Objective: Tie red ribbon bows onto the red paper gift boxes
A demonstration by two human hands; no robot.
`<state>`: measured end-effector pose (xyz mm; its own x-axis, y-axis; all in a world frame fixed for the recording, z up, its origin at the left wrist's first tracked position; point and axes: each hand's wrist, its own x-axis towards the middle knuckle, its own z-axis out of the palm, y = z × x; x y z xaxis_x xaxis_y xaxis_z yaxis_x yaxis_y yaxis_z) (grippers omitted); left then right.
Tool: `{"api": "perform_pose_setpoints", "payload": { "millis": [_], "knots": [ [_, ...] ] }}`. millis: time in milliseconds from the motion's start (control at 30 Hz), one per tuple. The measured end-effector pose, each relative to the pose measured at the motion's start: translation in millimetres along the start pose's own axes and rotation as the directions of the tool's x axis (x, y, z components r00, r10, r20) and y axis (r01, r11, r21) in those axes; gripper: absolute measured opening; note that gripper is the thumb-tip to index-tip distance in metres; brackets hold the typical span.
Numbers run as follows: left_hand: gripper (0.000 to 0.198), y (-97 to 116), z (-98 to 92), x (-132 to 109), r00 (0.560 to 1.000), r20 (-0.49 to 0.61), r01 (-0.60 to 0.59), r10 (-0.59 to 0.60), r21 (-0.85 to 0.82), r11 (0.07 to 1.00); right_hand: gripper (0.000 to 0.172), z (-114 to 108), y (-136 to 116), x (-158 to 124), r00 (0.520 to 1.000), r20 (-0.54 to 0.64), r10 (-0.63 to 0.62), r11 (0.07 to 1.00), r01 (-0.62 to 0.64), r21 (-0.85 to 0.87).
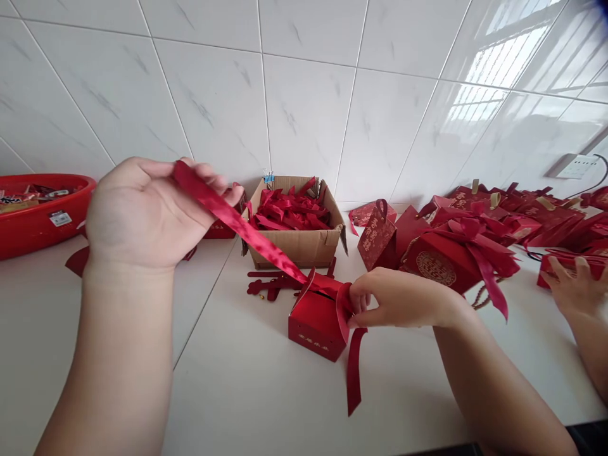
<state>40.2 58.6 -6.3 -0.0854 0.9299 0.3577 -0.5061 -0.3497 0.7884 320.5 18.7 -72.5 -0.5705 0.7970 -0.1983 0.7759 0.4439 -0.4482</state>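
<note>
My left hand is raised at the left, its thumb and fingers closed on one end of a red satin ribbon. The ribbon slants down, taut, to the top of a small red gift box with gold characters on its front. My right hand pinches the box's rounded right flap, and its fingertips are partly hidden behind it. From under that flap the ribbon's other end hangs down onto the table. The box stands upright with its top flaps drawn inward and a dark slot between them.
A cardboard box of red ribbons stands by the tiled wall. Red cut-out pieces lie before it. At left is a red basin of packets. Several red gift boxes crowd the right, where another person's hand rests on one.
</note>
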Motion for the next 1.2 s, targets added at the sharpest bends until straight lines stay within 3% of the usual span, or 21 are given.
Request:
{"api": "perform_pose_setpoints", "payload": {
  "millis": [67,133,200,233,267,300,333,367,433,467,567,733,900,1200],
  "knots": [
    [0.005,2,-2.2,2,0.999,-0.043,-0.005,0.006,0.025,1.000,0.023,0,0,1,1.000,0.013,0.009,0.999,-0.009,-0.044],
    [0.008,2,-6.2,2,0.993,-0.102,-0.034,0.055,0.192,0.981,0.020,-1,2,0,1.000,0.000,0.001,0.999,-0.001,-0.047],
    [0.008,0,-11.8,2,0.980,-0.120,-0.072,0.156,0.519,0.852,0.017,-2,3,-2,1.000,-0.017,-0.008,1.000,0.008,-0.023],
    [0.005,-2,-14.8,2,0.983,-0.087,-0.055,0.161,0.699,0.713,0.016,-3,3,-3,1.000,-0.023,-0.008,1.000,0.008,-0.016],
    [0.001,-5,-17.7,1,0.995,-0.038,-0.020,0.098,0.849,0.528,0.016,-3,2,-4,1.000,-0.022,-0.005,1.000,0.005,-0.016],
    [0.006,-8,-20.4,1,0.999,0.014,-0.001,-0.037,0.945,0.327,0.016,-4,2,-4,1.000,-0.014,-0.001,1.000,0.001,-0.026],
    [0.012,-11,-22.4,1,0.974,0.045,-0.014,-0.223,0.990,0.137,0.016,-5,1,-4,1.000,0.005,0.003,0.999,-0.002,-0.038],
    [0.017,-15,-23.7,0,0.915,0.057,-0.065,-0.400,0.998,-0.006,0.017,-6,-1,-4,1.000,0.028,0.009,0.999,-0.007,-0.052],
    [0.020,-22,-22.9,-1,0.795,0.089,-0.196,-0.600,0.974,-0.116,0.019,-8,-3,-4,0.998,0.049,0.043,0.997,-0.040,-0.062],
    [0.021,-26,-20.4,-2,0.762,0.121,-0.244,-0.636,0.964,-0.110,0.022,-8,-4,-4,0.997,0.040,0.068,0.996,-0.065,-0.052],
    [0.024,-34,-6.5,-9,0.720,0.217,-0.308,-0.659,0.951,-0.024,0.029,-9,-5,-3,0.993,-0.014,0.116,0.993,-0.116,-0.007],
    [0.016,-52,17.0,-23,0.555,0.287,-0.376,-0.781,0.924,0.072,0.022,-5,-8,-3,0.999,-0.024,0.043,0.999,-0.042,0.024],
    [0.008,-64,21.1,-27,0.530,0.277,-0.380,-0.801,0.923,0.068,0.011,-2,-11,-2,0.997,-0.038,-0.065,0.991,0.069,0.114],
    [0.015,-54,16.8,-25,0.492,0.190,-0.212,-0.850,0.973,0.095,0.016,-1,-2,0,0.995,-0.094,-0.020,0.995,0.029,0.094]
  ]
}}
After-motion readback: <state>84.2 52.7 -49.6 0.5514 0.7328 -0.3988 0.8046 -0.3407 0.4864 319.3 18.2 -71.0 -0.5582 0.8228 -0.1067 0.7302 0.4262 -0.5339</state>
